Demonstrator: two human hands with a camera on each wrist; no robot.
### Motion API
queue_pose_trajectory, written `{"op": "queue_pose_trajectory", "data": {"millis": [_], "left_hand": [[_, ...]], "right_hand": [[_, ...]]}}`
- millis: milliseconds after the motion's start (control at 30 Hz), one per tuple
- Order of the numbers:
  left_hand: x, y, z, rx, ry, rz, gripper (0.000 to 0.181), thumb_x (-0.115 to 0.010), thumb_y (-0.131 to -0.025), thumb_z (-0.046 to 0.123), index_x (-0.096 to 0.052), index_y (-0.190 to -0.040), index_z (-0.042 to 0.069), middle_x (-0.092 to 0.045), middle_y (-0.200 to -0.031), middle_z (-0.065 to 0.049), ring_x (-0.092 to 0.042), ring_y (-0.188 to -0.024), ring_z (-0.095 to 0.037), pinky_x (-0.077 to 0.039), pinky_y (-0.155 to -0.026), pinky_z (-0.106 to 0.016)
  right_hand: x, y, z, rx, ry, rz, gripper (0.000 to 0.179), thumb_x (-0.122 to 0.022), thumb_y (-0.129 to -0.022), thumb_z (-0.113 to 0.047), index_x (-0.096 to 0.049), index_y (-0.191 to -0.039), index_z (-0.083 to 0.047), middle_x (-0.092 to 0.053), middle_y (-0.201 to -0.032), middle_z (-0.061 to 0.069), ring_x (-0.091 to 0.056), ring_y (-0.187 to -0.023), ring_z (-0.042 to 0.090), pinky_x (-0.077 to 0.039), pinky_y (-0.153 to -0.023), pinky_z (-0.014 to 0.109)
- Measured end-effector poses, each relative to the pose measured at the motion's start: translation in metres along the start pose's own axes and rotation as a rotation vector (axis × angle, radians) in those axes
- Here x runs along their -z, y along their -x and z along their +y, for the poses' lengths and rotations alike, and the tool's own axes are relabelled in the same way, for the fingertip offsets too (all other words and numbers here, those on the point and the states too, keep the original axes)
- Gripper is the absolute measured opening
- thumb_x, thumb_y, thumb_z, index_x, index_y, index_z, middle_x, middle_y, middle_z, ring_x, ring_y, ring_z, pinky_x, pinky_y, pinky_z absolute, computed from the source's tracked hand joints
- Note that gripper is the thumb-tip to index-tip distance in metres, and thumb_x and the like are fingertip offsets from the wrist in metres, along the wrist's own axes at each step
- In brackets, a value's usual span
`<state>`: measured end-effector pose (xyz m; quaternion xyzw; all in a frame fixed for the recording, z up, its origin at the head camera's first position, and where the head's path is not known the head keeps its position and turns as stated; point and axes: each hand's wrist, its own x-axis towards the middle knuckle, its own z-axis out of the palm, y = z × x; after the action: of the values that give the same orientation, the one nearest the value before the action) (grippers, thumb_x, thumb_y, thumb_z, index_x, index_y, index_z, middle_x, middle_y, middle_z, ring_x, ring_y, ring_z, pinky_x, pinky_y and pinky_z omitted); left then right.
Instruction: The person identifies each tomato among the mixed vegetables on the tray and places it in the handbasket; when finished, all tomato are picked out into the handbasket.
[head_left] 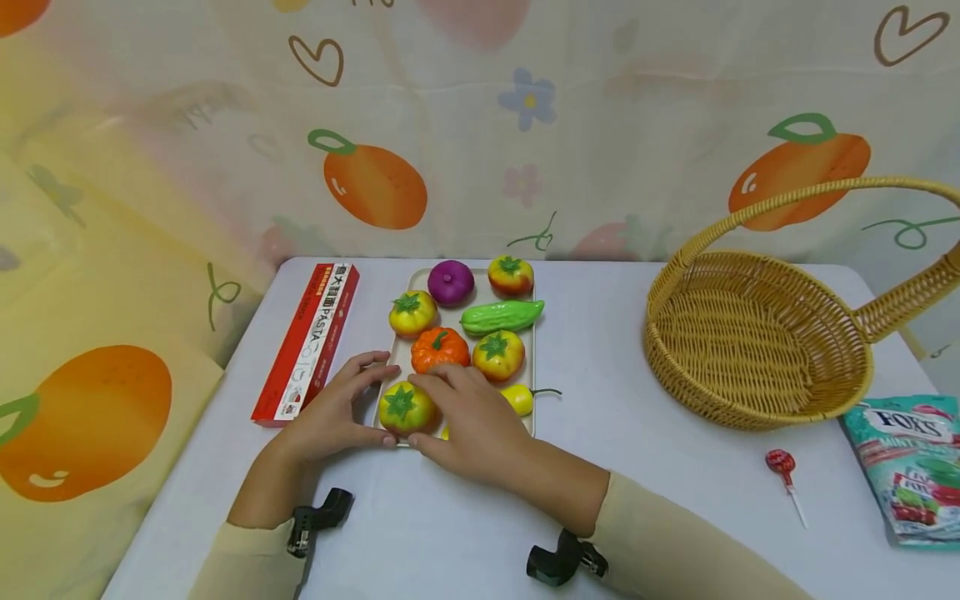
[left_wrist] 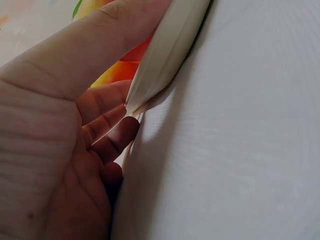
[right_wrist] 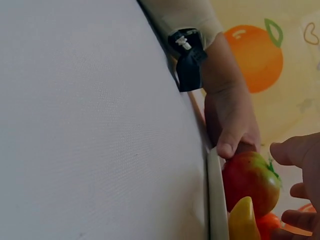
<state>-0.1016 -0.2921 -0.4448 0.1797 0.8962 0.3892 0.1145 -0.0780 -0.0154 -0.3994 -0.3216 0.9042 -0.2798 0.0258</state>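
A pale tray holds toy vegetables. My left hand is around its front left corner, thumb along the front rim and fingers by the left side. In the left wrist view, the fingertips lie right at the tray's edge. Nearest that hand is a red and yellow tomato. My right hand is over the tray's front right, fingers spread beside this tomato; the right wrist view shows a gap between its thumb and the tomato. Partly hidden under it is a yellow pepper. Behind sits an orange pumpkin.
Farther back on the tray are a purple onion, a green bitter melon and more tomatoes. A red pasta box lies left. On the right are a wicker basket, a lollipop and a candy bag.
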Motion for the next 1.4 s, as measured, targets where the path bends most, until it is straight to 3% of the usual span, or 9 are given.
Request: {"op": "queue_pose_trajectory", "data": {"millis": [333,667,900,1133,1400], "left_hand": [[0.001,0.000,0.000,0.008,0.008,-0.004,0.096,-0.102,-0.072,0.036,-0.056,-0.156,0.022,-0.034,-0.167,-0.005,-0.036,-0.151,-0.032,-0.029,-0.122,-0.068],[0.000,-0.001,-0.001,-0.014,0.021,0.000,0.095,-0.101,-0.072,0.035,-0.057,-0.155,0.019,-0.036,-0.163,-0.006,-0.035,-0.151,-0.031,-0.032,-0.121,-0.066],[0.000,0.001,0.000,0.002,0.022,0.016,0.092,-0.102,-0.071,0.033,-0.060,-0.152,0.018,-0.044,-0.155,-0.005,-0.041,-0.146,-0.029,-0.038,-0.120,-0.062],[-0.001,0.001,-0.001,-0.005,-0.038,0.045,0.087,-0.102,-0.070,0.036,-0.065,-0.146,0.017,-0.053,-0.145,-0.003,-0.048,-0.138,-0.026,-0.041,-0.117,-0.060],[-0.002,-0.001,-0.003,0.002,-0.075,0.051,0.084,-0.102,-0.069,0.037,-0.067,-0.142,0.019,-0.056,-0.142,-0.002,-0.051,-0.133,-0.024,-0.044,-0.115,-0.057]], "right_hand": [[-0.009,-0.013,-0.005,-0.027,0.032,0.008,0.073,-0.083,-0.090,-0.054,-0.060,-0.152,-0.022,-0.058,-0.140,0.001,-0.053,-0.128,0.023,-0.047,-0.113,0.042],[-0.018,-0.017,-0.001,0.003,0.068,0.000,0.062,-0.083,-0.094,-0.043,-0.063,-0.147,-0.020,-0.062,-0.135,0.001,-0.057,-0.122,0.021,-0.051,-0.108,0.038],[-0.018,-0.014,-0.002,0.000,0.021,0.006,0.060,-0.085,-0.093,-0.038,-0.064,-0.146,-0.019,-0.062,-0.134,0.001,-0.058,-0.123,0.020,-0.051,-0.109,0.036],[-0.011,-0.008,0.003,-0.027,-0.041,0.034,0.062,-0.086,-0.091,-0.039,-0.064,-0.146,-0.020,-0.061,-0.135,0.000,-0.058,-0.125,0.019,-0.053,-0.108,0.036],[0.003,0.001,0.016,0.016,-0.099,0.049,0.063,-0.085,-0.092,-0.037,-0.062,-0.148,-0.019,-0.061,-0.136,0.001,-0.058,-0.126,0.018,-0.051,-0.109,0.036]]}}
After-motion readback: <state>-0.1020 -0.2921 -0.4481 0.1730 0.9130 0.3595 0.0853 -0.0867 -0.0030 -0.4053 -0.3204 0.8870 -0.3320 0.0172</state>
